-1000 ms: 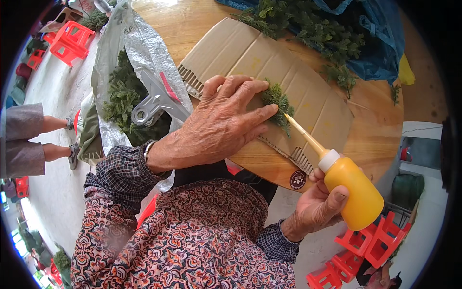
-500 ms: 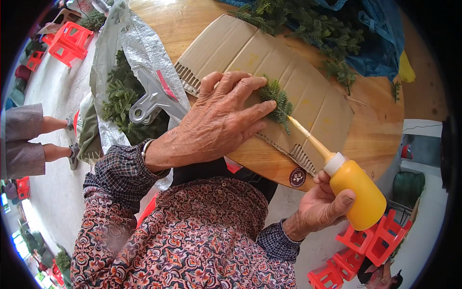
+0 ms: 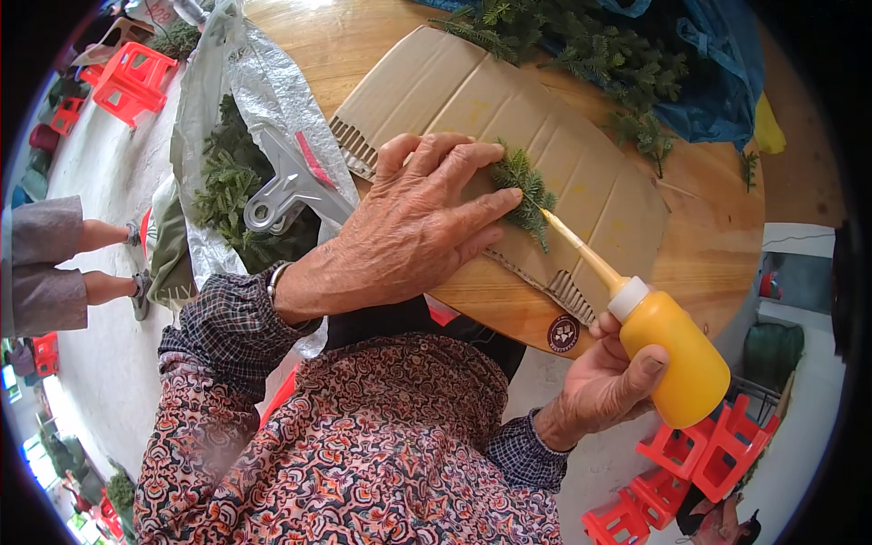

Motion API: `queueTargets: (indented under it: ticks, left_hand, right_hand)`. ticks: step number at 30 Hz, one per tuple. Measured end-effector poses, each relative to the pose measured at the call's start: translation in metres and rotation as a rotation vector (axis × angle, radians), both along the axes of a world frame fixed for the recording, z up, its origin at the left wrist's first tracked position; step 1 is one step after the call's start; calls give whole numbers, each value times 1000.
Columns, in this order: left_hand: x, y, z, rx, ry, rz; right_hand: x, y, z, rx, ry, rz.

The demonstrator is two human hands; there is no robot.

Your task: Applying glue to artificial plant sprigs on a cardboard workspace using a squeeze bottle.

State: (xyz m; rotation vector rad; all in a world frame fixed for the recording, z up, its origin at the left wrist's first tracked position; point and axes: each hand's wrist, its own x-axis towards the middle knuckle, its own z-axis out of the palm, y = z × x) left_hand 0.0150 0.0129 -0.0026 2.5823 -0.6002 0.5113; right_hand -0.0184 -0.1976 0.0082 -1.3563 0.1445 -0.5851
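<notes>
My left hand (image 3: 413, 222) lies flat on a sheet of brown cardboard (image 3: 581, 173), its fingertips pressing down a small green fir sprig (image 3: 525, 189). My right hand (image 3: 604, 386) grips a yellow squeeze bottle (image 3: 677, 359) with a white cap. The bottle's long thin nozzle (image 3: 577, 247) points up and left, with its tip at the sprig's lower end. The cardboard rests on a round wooden table (image 3: 718, 245).
A silver plastic bag (image 3: 263, 91) with green sprigs and a large grey clip (image 3: 286, 186) lies left of the cardboard. More fir branches (image 3: 581, 45) sit on a blue bag (image 3: 718, 82) at the back. Red plastic stools (image 3: 132, 77) stand around. Another person's legs (image 3: 91, 263) are at left.
The bottle in my right hand has shifted slightly right and down, its nozzle still at the sprig. My left hand stays pressed on the sprig.
</notes>
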Motion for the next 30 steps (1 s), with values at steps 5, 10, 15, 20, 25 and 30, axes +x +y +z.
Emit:
queueTargets:
  ticks: [5, 10, 15, 20, 25, 30]
  left_hand:
    - [0, 1, 0, -1, -1, 2]
    - [-1, 1, 1, 6, -3, -2]
    - [0, 1, -1, 17, -26, 3]
    - [2, 2, -3, 22, -63, -6]
    - [0, 2, -2, 26, -51, 0]
    - [-1, 1, 0, 25, -9, 6]
  right_hand:
    - [-3, 0, 1, -17, 3, -26]
    - [-5, -1, 2, -15, 2, -50]
    - [-8, -5, 2, -31, -3, -16]
    - [-11, -6, 1, -6, 5, -35]
    - [-15, -6, -1, 20, -5, -37]
    - [-15, -6, -3, 22, -33, -31]
